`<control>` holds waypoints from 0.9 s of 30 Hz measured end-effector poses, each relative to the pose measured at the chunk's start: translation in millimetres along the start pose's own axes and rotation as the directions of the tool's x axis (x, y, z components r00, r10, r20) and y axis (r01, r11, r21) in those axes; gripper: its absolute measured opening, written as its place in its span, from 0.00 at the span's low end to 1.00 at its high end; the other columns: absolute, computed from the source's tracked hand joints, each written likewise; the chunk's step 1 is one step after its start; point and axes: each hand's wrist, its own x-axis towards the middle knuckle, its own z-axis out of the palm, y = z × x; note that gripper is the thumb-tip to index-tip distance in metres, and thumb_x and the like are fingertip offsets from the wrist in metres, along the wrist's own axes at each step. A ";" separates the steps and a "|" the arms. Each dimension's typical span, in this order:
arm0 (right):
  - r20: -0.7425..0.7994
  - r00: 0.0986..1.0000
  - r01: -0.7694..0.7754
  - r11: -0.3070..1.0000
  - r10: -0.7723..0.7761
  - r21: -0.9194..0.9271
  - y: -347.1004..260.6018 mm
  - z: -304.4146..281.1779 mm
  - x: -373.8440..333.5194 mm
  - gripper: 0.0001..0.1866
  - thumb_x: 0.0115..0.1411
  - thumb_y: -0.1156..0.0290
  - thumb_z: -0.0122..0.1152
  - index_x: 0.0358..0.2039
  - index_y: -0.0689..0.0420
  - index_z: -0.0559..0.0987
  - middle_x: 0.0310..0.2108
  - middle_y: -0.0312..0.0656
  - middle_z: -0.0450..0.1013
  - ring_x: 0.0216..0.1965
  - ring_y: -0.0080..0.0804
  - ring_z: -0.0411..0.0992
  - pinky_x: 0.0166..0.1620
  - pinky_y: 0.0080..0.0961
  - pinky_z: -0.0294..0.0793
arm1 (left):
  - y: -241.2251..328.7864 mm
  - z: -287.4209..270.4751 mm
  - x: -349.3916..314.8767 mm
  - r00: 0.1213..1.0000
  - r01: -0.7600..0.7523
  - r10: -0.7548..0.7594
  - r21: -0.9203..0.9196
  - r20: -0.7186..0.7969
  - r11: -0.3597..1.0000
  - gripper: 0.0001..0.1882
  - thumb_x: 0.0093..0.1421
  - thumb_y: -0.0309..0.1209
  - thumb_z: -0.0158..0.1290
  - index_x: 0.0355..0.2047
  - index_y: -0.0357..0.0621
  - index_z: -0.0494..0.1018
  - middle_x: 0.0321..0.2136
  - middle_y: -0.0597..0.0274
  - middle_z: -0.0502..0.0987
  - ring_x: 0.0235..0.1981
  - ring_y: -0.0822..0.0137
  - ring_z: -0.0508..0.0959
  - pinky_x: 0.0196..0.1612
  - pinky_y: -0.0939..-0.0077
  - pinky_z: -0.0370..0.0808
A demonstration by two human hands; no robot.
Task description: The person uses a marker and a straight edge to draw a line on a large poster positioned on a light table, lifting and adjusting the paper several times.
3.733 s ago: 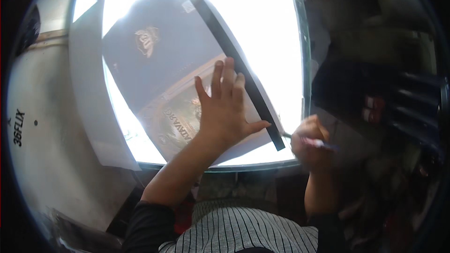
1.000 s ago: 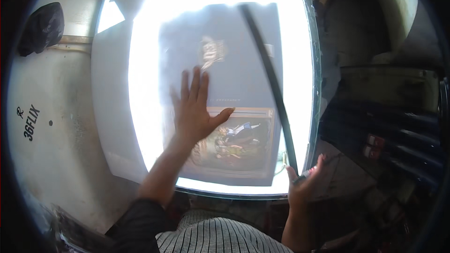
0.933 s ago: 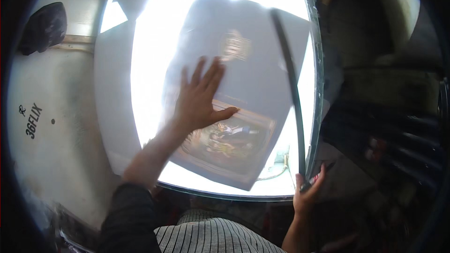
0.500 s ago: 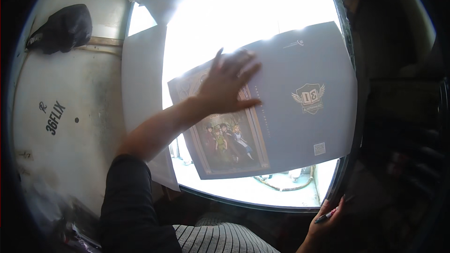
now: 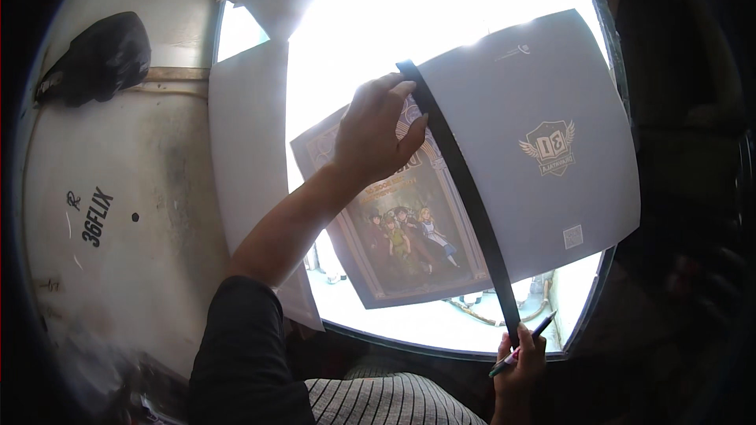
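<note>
A printed cover sheet [image 5: 504, 181] lies over the bright glass, its print showing mirrored. One half carries a framed picture of several figures, the other a winged emblem. A long, thin black strip, ruler-like [image 5: 466, 181], crosses the sheet between the two halves, from far to near. At its far end, my left hand [image 5: 378, 130] is closed, fingers and thumb against the strip. My right hand [image 5: 520, 358] grips the near end by the front edge of the glass. The same hand also holds a pen [image 5: 521, 344], slanted across its fingers.
White sheets [image 5: 252, 149] cover the left side of the lit glass [image 5: 346, 39]. Further left is a pale, stained board [image 5: 134, 149] with a dark plastic bag [image 5: 102, 59] at its far end. Through the glass near the front, a curved hose [image 5: 480, 317] shows.
The black strip now lies across the sheet, held at both ends. My right hand has come up from the lower right corner; my left fingers, spread before, have closed at the strip's far end.
</note>
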 end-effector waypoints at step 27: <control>-0.003 1.000 0.000 1.000 0.000 -0.006 -24.2 12.8 -1.7 0.24 0.58 0.87 0.58 0.54 0.58 0.71 0.48 0.53 0.76 0.46 0.46 0.71 0.47 0.41 0.69 | -2.1 -5.1 8.8 0.986 -0.008 -0.019 0.162 0.164 0.987 0.38 0.60 0.61 0.52 0.59 0.44 0.70 0.65 0.57 0.66 0.66 0.45 0.60 0.63 0.45 0.57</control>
